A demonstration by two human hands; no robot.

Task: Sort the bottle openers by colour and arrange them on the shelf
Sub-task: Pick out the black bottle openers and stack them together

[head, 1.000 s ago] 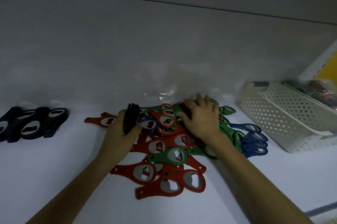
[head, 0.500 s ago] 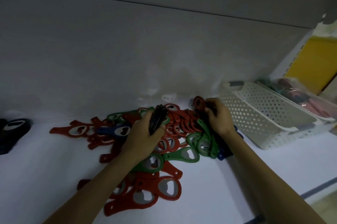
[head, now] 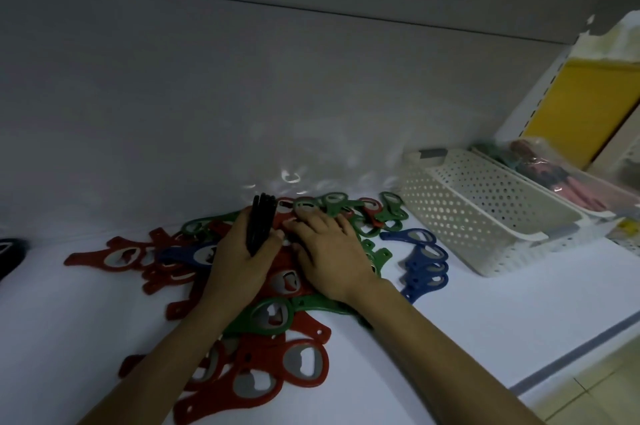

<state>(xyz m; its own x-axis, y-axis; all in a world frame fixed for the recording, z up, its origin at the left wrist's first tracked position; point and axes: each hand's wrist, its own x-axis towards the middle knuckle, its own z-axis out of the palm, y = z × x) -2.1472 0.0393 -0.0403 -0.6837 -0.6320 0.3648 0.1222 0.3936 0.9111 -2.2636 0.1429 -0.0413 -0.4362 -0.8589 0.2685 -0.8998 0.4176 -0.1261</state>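
A mixed pile of red, green and blue bottle openers (head: 277, 286) lies on the white shelf (head: 485, 338). My left hand (head: 239, 262) grips a small stack of black bottle openers (head: 260, 222) upright over the pile. To its right, my right hand (head: 329, 251) lies palm down on the pile, its fingers spread over red and green openers. A separate group of blue openers (head: 422, 258) lies to the right of the pile. One black opener (head: 8, 251) shows at the far left edge.
A white perforated basket (head: 485, 210) stands at the right. Behind it is a second basket with wrapped items (head: 561, 175). The shelf's back wall (head: 242, 95) rises close behind the pile. The shelf's front edge (head: 571, 359) runs at lower right.
My right hand has let go of the openers it held at the pile's right and now lies flat on the middle. The blue group is uncovered. The view has shifted right.
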